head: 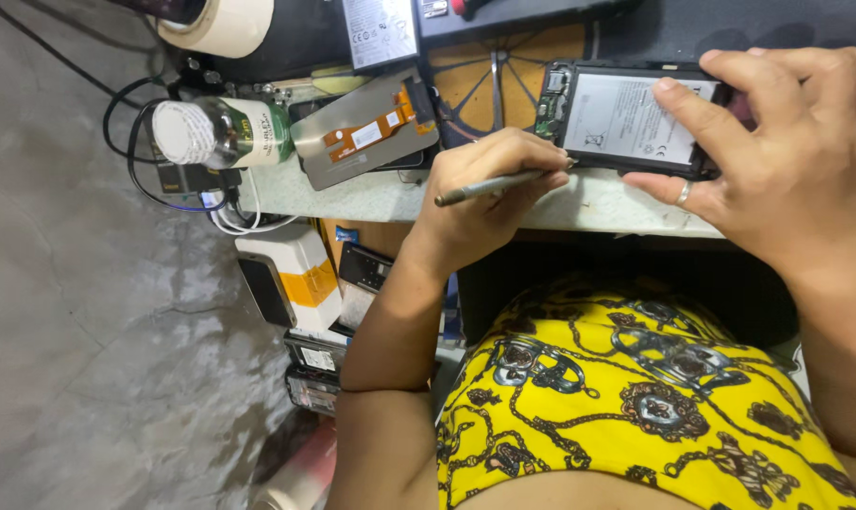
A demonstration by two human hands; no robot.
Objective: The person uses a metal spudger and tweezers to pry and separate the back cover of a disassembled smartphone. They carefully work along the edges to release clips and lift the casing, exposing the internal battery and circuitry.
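Note:
My left hand (484,194) is closed around a thin grey metal tool (492,186), whose tip touches the lower left corner of an opened black phone (626,118). The phone lies back-side up on the bench edge, showing its white battery (621,118) and a circuit board at its left end. My right hand (777,151), a ring on one finger, grips the phone's right end, with one fingertip resting on the battery.
A loose grey phone screen panel with an orange flex cable (366,132) lies left of the phone. A capped bottle (220,132) and cables sit at the bench's left end. A tape roll (225,24) is above. Boxes and phones (305,283) are stacked below the bench.

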